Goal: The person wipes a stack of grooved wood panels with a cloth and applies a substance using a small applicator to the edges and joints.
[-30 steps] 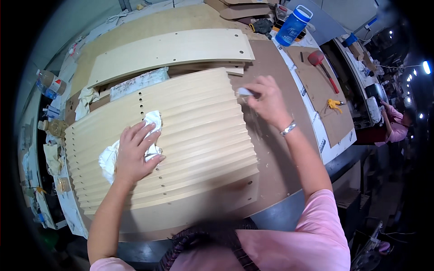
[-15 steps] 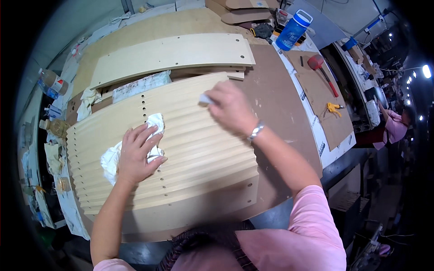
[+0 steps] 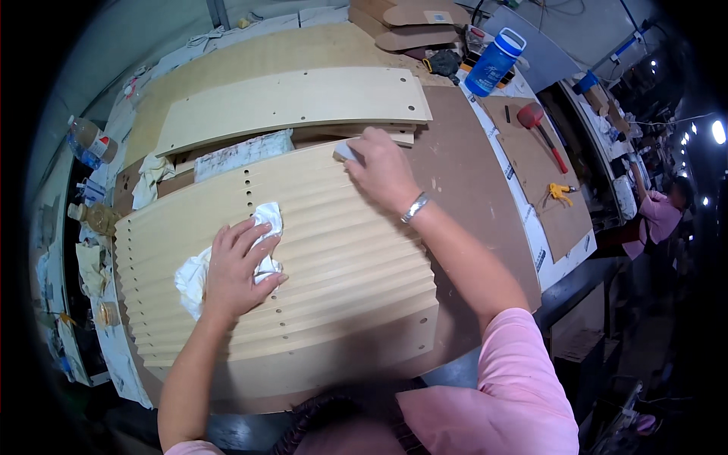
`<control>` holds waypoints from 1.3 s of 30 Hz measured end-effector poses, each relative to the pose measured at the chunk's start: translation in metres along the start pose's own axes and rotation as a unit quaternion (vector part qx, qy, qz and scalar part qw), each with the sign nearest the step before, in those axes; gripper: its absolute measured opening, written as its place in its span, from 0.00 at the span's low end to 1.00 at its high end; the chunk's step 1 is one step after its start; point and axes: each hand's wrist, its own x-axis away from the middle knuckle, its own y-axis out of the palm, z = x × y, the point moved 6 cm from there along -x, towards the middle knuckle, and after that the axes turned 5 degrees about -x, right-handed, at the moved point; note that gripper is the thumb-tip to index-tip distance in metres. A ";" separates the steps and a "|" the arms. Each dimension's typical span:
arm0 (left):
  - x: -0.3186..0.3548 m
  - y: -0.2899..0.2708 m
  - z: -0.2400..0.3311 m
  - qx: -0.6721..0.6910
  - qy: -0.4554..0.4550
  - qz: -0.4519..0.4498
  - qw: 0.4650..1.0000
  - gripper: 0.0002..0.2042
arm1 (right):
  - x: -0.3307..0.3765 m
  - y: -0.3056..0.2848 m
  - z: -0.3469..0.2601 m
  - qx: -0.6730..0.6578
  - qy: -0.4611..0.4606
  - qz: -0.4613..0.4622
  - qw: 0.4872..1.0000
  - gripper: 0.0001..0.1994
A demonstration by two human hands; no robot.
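A: What does the right grip (image 3: 384, 171) have?
B: It is clamped on a small grey block (image 3: 345, 153), at the far right corner of a ridged wooden panel (image 3: 341, 265).
A: And the left grip (image 3: 236, 274)?
B: Its fingers are apart, lying flat on a crumpled white cloth (image 3: 192, 277) on the panel's left half.
A: Where is the panel?
B: On the surface (image 3: 478, 205), close to the near edge, its ridges running from left to right.
A: What is beyond it?
B: A speckled white block (image 3: 244, 155) just behind, then a flat pale board (image 3: 296, 100) toward the far edge.
A: And farther out?
B: A blue bottle (image 3: 494, 67) stands by the far right corner. Along the right edge, a red mallet (image 3: 532, 117) and a yellow air gun (image 3: 560, 194) lie on a cardboard sheet (image 3: 550, 227).
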 end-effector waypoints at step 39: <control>-0.002 -0.004 0.000 0.015 -0.002 0.008 1.000 0.26 | -0.020 -0.034 0.079 0.029 0.058 -0.099 0.993 0.12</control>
